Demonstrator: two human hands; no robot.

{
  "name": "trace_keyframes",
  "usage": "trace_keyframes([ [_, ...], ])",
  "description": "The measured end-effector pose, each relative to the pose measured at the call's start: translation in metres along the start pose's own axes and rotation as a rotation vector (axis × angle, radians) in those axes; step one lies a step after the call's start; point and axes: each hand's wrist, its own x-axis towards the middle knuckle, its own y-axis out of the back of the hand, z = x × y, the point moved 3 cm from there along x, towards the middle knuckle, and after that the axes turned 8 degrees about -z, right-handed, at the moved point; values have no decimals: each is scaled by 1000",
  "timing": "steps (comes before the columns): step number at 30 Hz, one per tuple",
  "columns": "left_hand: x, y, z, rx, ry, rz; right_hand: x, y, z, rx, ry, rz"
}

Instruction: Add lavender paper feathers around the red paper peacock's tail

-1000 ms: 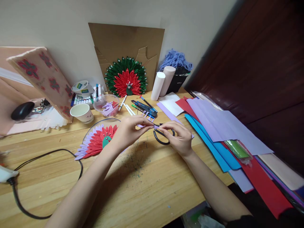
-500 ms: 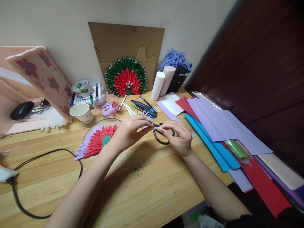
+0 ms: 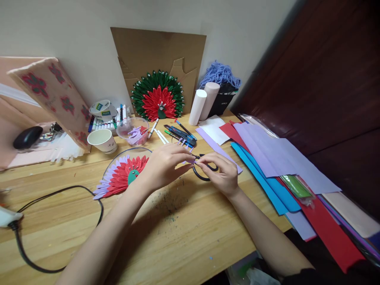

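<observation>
The wooden surface (image 3: 190, 225) spans the scene, and a brown cardboard sheet (image 3: 157, 49) leans upright on the wall at its far side. On the right, a loose pile of coloured sheets (image 3: 285, 158), purple, blue and red, overlaps and reaches past the surface's near right edge. In front of the cardboard stands a green and red fan-shaped bird (image 3: 162, 93), its green head low in the middle. A purple and red fan-shaped bird (image 3: 120, 178) lies left of centre, partly covered by the left hand (image 3: 166, 166) and its forearm. The right hand (image 3: 221, 174) faces the left one at the middle of the surface. Farther off to the left, a clear bowl (image 3: 133, 138) holds purple and red scraps, with a white paper cup (image 3: 102, 141) just nearer and to its left. Black-handled scissors (image 3: 203, 179) lie beneath and between the hands, partly hidden by them. Smallest is a purple piece (image 3: 195, 161) at the meeting point of both hands, above the scissors: the fingers of each hand are pinched together on it, and its exact shape is hard to tell.
</observation>
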Motion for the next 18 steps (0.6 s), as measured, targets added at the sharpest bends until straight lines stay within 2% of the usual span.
trace_keyframes([
  [11,2,-2,0,-42,19,-6,-2,-1,-1,-49,46,-26],
  [14,-3,10,-8,-46,48,8,-1,4,0,-42,25,12],
  [18,-12,33,-23,-66,219,125,1,14,4,-10,-43,157],
])
